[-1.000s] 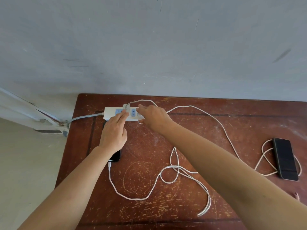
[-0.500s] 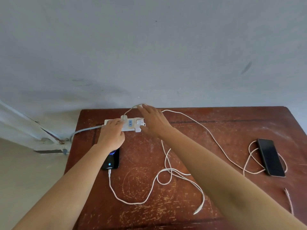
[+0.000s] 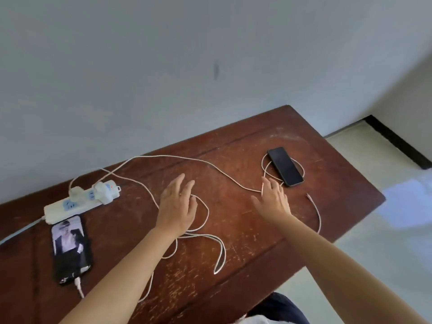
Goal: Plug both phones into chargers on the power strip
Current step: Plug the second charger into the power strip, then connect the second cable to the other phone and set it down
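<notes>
A white power strip [image 3: 70,206] lies at the table's left with two white chargers [image 3: 102,190] plugged in. Just in front of it a phone [image 3: 70,249] with a lit screen has a white cable in its bottom port. A second phone [image 3: 285,166] with a dark screen lies at the right on loops of white cable [image 3: 210,167]; that cable's free end [image 3: 309,195] rests beside it. My left hand [image 3: 178,204] hovers open over the table's middle. My right hand [image 3: 272,199] is open, fingertips close to the dark phone's near end.
The scratched brown wooden table [image 3: 233,230] stands against a grey wall. Loose cable loops [image 3: 210,242] lie in the middle. The table's right edge drops to a pale floor [image 3: 385,230]. The strip's own grey cord [image 3: 18,232] runs off to the left.
Both hands left the power strip and moved right, open. The view swung right. The left phone's screen now shows a picture.
</notes>
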{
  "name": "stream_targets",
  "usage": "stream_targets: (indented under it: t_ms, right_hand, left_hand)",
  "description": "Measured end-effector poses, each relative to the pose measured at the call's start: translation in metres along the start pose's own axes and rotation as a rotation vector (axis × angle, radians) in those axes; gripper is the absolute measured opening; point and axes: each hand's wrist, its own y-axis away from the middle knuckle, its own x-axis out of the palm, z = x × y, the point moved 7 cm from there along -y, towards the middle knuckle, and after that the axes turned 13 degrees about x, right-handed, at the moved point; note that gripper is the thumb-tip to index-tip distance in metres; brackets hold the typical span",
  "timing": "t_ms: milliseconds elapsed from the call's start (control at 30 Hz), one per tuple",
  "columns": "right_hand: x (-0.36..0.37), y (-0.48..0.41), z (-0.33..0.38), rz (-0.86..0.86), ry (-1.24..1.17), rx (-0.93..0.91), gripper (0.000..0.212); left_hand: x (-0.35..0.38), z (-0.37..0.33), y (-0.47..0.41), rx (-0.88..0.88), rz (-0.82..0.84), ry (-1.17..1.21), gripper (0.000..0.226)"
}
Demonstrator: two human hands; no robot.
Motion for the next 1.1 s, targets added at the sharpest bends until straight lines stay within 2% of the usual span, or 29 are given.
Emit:
stream_targets:
  t_ms: [167, 367, 533, 633, 767, 900, 1000, 1100]
  right_hand:
    - [-0.011, -0.032, -0.074, 0.023, -0.106, 0.213, 0.081]
    - [-0.019, -0.085, -0.115, 0.032, -0.166, 0.274, 0.086]
    - [-0.015, -0.127, -0.119, 0.058, -0.153, 0.281, 0.098]
    - [-0.012, -0.136, -0.114, 0.012, -0.072, 0.287, 0.093]
    - [-0.017, -0.143, -0.114, -0.03, -0.077, 0.278, 0.079]
    - [-0.032, -0.133, -0.115, -0.024, -0.062, 0.362, 0.09]
    - [-0.036, -0.113, -0.11, 0.118, -0.266, 0.45, 0.091]
    - [-0.037, -0.086, -0.097, 0.273, -0.546, 0.409, 0.072]
  left_hand:
    - [0.087, -0.041, -0.04, 0.002, 0.354, -0.029, 0.059]
    - [0.156, -0.063, -0.059, -0.068, 0.596, -0.085, 0.059]
    - [0.167, -0.062, -0.054, -0.076, 0.607, -0.13, 0.061]
    - [0.166, -0.057, -0.055, -0.07, 0.609, -0.097, 0.061]
    - [0.166, -0.057, -0.053, -0.076, 0.642, -0.09, 0.063]
    - [0.162, -0.054, -0.059, -0.1, 0.718, -0.064, 0.061]
    - [0.153, -0.055, -0.071, -0.164, 0.756, 0.026, 0.057]
    - [0.13, -0.062, -0.082, -0.324, 0.677, 0.24, 0.068]
